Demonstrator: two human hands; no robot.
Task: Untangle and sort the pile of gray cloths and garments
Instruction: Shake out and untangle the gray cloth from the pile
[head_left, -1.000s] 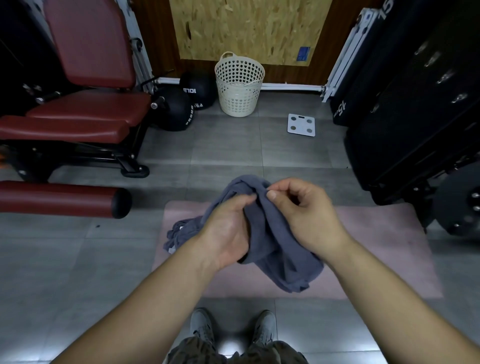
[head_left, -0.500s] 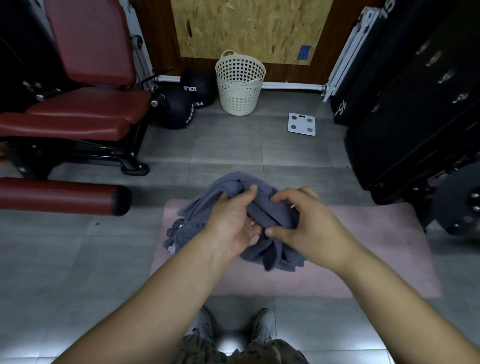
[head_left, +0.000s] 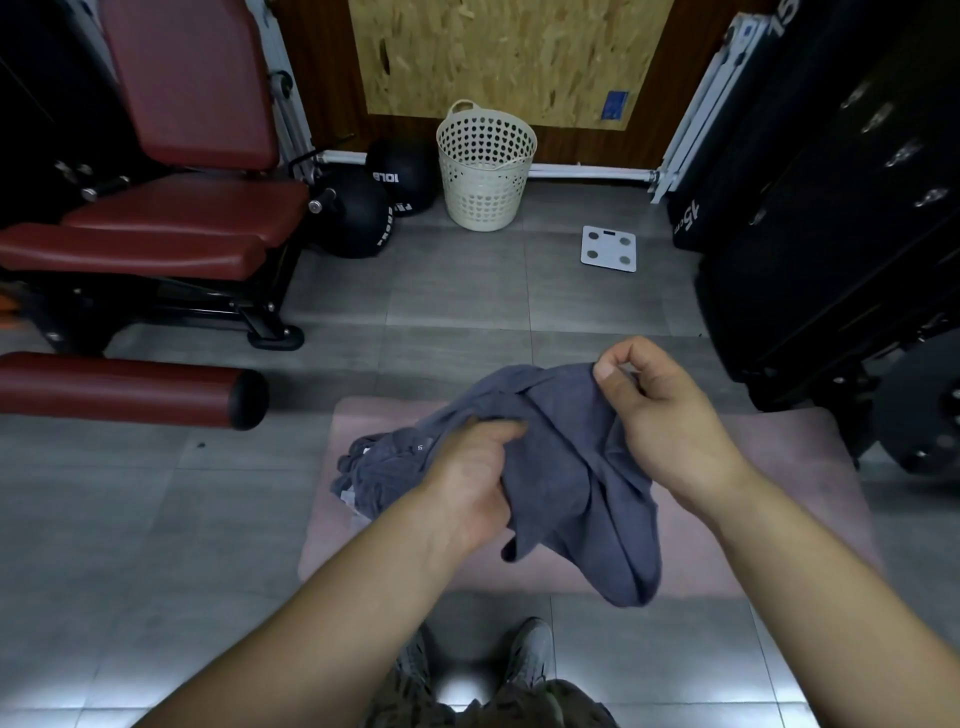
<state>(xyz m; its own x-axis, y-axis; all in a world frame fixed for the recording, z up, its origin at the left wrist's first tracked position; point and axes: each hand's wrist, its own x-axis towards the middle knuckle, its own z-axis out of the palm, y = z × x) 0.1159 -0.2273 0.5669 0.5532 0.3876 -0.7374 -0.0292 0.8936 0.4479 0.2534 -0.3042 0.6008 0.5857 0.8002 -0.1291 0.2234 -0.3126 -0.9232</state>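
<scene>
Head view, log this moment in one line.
left hand: grips cloth | right hand: pinches cloth edge | pile: on mat

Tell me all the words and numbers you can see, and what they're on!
"10LB": on the rear black ball.
"15cm": on the black block at right.
"15", cut off at the frame's edge: on the upper black block.
Front black ball lettering: too blurred.
Blue sticker on the board: too small.

Camouflage trousers, grey sneakers
</scene>
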